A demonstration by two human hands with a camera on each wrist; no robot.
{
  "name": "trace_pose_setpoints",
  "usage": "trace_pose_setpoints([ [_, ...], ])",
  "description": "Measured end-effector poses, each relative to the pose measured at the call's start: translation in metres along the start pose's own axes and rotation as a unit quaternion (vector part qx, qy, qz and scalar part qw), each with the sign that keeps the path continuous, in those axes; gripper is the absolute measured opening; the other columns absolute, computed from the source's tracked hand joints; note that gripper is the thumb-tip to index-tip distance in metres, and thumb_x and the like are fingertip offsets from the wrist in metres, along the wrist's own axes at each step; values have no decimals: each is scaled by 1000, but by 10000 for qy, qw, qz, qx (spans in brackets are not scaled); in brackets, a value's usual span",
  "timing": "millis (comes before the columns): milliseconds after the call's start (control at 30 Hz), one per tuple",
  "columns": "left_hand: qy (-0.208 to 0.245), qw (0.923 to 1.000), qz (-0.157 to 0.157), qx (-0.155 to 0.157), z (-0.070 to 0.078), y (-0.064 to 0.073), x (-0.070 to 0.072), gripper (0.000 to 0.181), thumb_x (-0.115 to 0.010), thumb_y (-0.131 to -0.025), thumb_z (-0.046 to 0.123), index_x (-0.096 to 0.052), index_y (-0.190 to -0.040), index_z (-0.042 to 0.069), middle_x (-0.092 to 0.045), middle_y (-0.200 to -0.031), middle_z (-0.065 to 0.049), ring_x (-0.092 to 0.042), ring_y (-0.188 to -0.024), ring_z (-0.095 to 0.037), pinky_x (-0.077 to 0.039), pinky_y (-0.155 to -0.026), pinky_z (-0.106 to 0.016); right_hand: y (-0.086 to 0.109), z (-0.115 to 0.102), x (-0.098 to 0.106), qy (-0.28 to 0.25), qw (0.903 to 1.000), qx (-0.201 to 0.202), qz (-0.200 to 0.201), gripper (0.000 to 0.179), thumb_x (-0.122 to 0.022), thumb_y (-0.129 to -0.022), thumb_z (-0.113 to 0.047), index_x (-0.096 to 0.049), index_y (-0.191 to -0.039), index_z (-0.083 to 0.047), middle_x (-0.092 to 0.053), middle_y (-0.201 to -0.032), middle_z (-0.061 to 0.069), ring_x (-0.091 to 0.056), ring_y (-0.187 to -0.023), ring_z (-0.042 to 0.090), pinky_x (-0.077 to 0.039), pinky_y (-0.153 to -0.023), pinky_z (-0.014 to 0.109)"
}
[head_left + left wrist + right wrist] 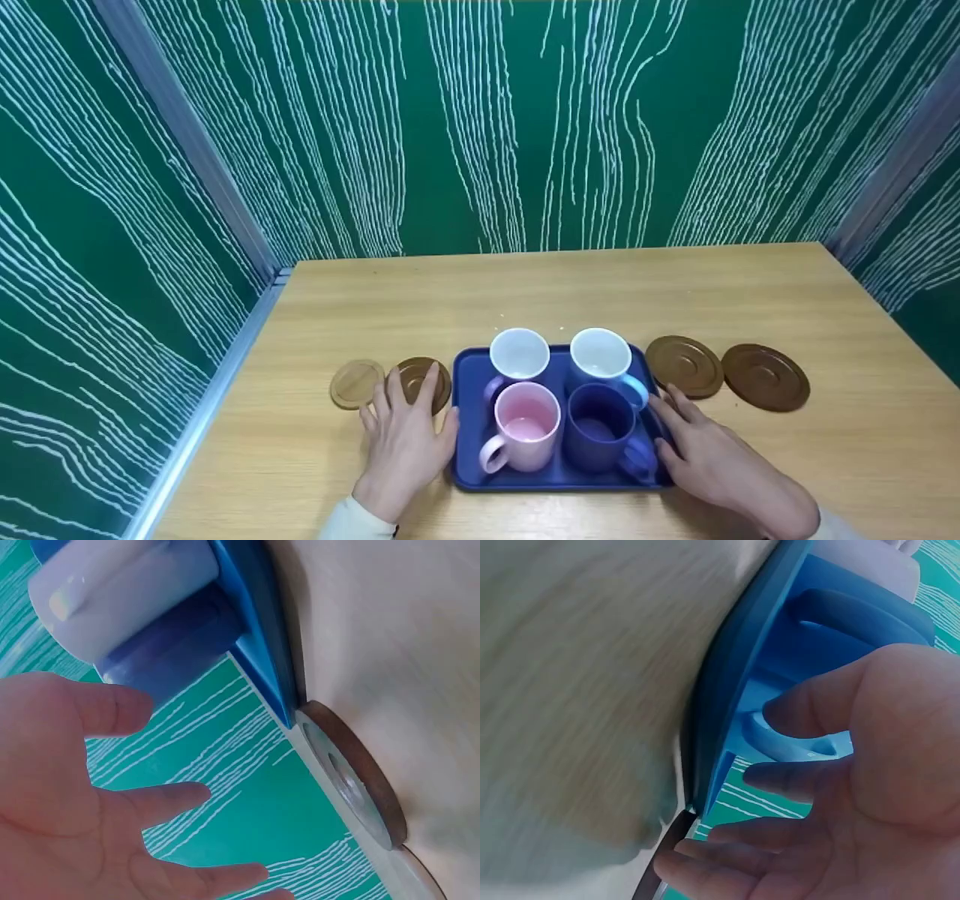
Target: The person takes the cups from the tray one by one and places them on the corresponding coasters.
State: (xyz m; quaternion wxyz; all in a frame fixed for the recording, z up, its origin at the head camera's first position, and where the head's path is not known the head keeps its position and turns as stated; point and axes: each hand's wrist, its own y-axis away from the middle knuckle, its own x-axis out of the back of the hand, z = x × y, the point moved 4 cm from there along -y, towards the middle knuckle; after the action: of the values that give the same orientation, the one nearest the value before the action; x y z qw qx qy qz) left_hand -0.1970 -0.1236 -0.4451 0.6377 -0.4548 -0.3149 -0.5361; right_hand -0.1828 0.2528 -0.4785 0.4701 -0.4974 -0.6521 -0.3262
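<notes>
A blue tray (466, 427) carries a pink mug (536, 454), a dark blue mug (589, 454), a mug with a purple handle (519, 352) and a mug with a light blue handle (600, 352). My left hand (409, 439), fingers spread, hovers left of the tray, partly over a brown coaster (411, 375); the left wrist view shows its palm holding nothing. Beside the tray's right edge is my right hand (712, 457), its fingers loosely extended near the mug handles. Whether it touches the tray rim I cannot tell.
A paler wooden coaster (356, 384) lies at the far left on the wooden table (525, 292). To the right of the tray are two more brown coasters, one nearer (684, 366) and one farther out (766, 377). Green walls (465, 112) with white lines enclose the table.
</notes>
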Motion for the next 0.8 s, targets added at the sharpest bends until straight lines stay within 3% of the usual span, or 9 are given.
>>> trace_pose_setpoints([
  [367,141,9992,-214,291,-7,-26,-13,58,-62,-98,37,-54,-151,17,-34,-157,-33,-31,-143,-55,-25,-112,-76,-9,6,-2,-29,9993,-174,-321,67,-63,-98,-24,-41,-156,1,-35,-153,43,-54,-121,64,-46,-94,75],
  [800,89,9976,-395,565,-18,-46,-31,57,-60,-95,34,-56,-150,19,-36,-157,-32,-32,-142,-57,-31,-109,-74,-11,1,-3,-47,10000,-50,-40,60,-66,-95,-19,-50,-147,6,-51,-143,39,-65,-113,54,-51,-94,67],
])
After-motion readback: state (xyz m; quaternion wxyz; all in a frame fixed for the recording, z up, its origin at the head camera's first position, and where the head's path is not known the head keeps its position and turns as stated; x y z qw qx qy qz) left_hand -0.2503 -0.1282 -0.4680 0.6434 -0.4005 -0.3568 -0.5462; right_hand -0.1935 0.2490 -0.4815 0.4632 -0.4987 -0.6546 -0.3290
